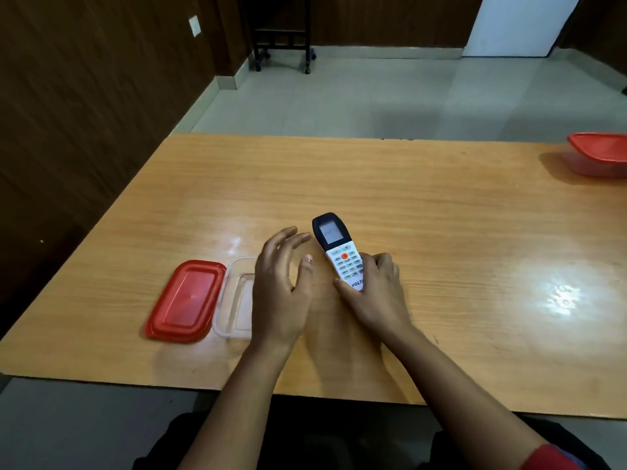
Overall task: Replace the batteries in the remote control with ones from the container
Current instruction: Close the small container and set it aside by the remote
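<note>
Glossy orange-brown wood-grain worktop [424, 205] filled most of the view, grey tiled floor [373, 93] beyond its far edge, dark wood-panelled wall [84, 113] on the left. A black wheeled stand [281, 39] stood on the floor at the back.

At the far right edge of the worktop sat a second clear plastic box with a red lid on it [602, 154], partly cut off by the frame, well apart from everything else.

Near-left on the worktop: flat red rectangular plastic lid [186, 300], lying just beside the clear rectangular plastic container [234, 300], which was open. Container's right part was hidden behind the left hand; contents couldn't be made out, the visible part looked bare.

Left hand [278, 283] hovered over the worktop between container and remote, fingers spread and loosely curved, gripping nothing, thumb pointing toward the remote without touching it.

Right hand [376, 290] was closed around the lower end of the white handheld remote control with dark display top [336, 249], thumb on its left edge, fingers wrapped on the right side. Remote was button side up, orange power button showing, screen end pointing away and tilted slightly left. Couldn't tell if its far end touched the worktop.

Red sleeve cuff [549, 459] showed on the right forearm at the bottom edge.
</note>
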